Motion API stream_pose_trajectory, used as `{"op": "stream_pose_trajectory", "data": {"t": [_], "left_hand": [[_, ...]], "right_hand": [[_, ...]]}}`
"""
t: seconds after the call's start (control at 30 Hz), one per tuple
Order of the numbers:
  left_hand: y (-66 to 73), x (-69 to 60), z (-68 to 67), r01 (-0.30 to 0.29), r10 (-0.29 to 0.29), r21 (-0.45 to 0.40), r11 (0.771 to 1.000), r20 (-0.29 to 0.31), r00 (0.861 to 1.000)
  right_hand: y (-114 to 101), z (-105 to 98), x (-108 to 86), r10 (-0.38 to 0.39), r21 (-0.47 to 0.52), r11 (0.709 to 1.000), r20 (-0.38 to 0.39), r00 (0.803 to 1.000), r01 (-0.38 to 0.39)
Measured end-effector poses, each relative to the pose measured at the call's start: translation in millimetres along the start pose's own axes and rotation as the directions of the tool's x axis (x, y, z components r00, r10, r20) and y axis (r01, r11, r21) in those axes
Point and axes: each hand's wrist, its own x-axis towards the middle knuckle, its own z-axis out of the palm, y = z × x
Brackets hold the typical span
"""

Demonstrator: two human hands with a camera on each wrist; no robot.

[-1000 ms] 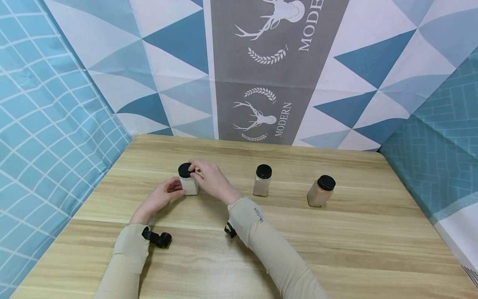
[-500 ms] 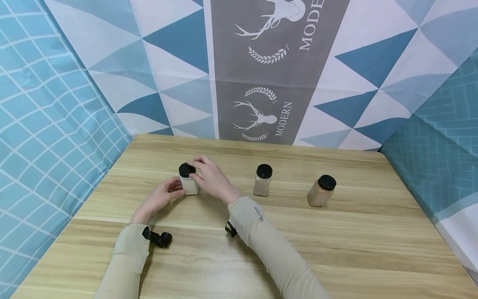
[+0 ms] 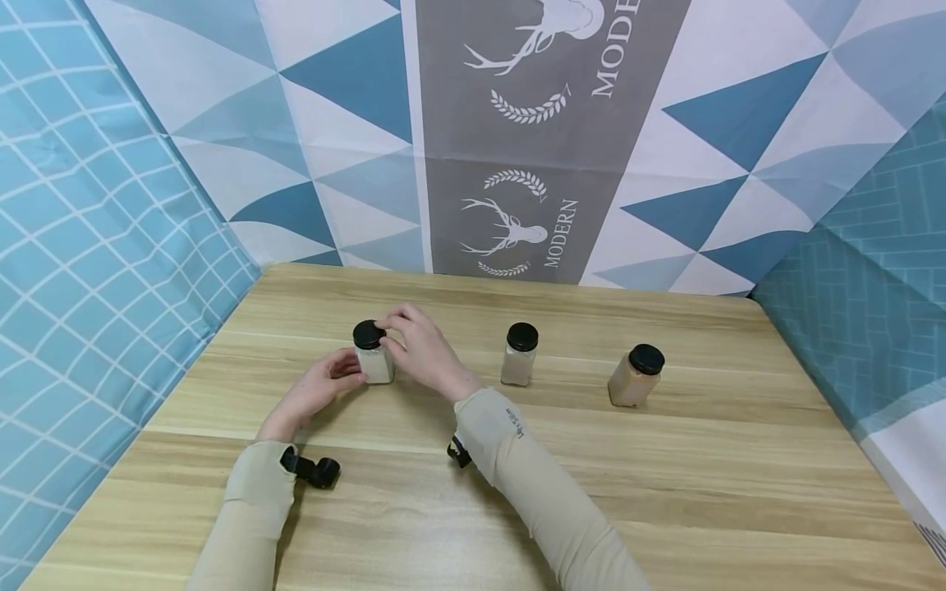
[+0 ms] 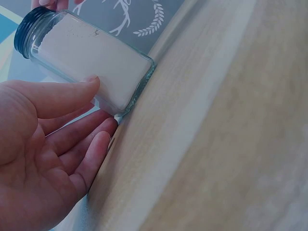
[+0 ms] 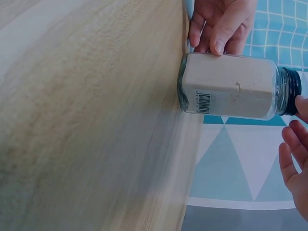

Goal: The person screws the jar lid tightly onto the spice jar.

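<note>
A square glass jar [image 3: 376, 368] of pale powder stands upright on the table at the left, its black screw lid [image 3: 369, 334] in place. My left hand [image 3: 319, 384] holds the lower part of the jar from the left; in the left wrist view the thumb [image 4: 72, 97] presses one face, with fingers passing behind. From the right, my right hand [image 3: 424, 348] pinches the rim of the lid. The right wrist view shows its thumb on the lid [image 5: 291, 91] and other fingers held away. A barcode label [image 5: 203, 102] marks the glass.
Two similar black-lidded jars stand to the right: one with greyish powder [image 3: 517, 367], another with tan powder [image 3: 632, 384], set farther right. The wooden table [image 3: 702, 476] meets a patterned backdrop [image 3: 362, 189] behind and a blue gridded cloth [image 3: 111, 246] at left.
The right hand's fingers have shifted slightly right and back at the lid's edge. The left hand and the jars stay practically where they were.
</note>
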Motion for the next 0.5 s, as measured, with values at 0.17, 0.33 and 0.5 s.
{"op": "stream_pose_trajectory", "data": {"t": [0.17, 0.33, 0.5], "left_hand": [[0.0, -0.9, -0.5, 0.011, -0.011, 0.01, 1.0, 0.003, 1.0], [0.6, -1.0, -0.7, 0.011, -0.011, 0.006, 1.0, 0.006, 1.0], [3.8, -1.7, -0.9, 0.004, -0.004, 0.001, 1.0, 0.011, 1.0]], "right_hand": [[1.2, 1.0, -0.6, -0.018, 0.012, 1.0, -0.017, 1.0, 0.018], [1.3, 2.5, -0.2, -0.074, 0.009, 0.997, -0.019, 0.997, 0.074], [0.7, 3.3, 0.8, -0.117, 0.024, 0.993, -0.006, 0.993, 0.117]]}}
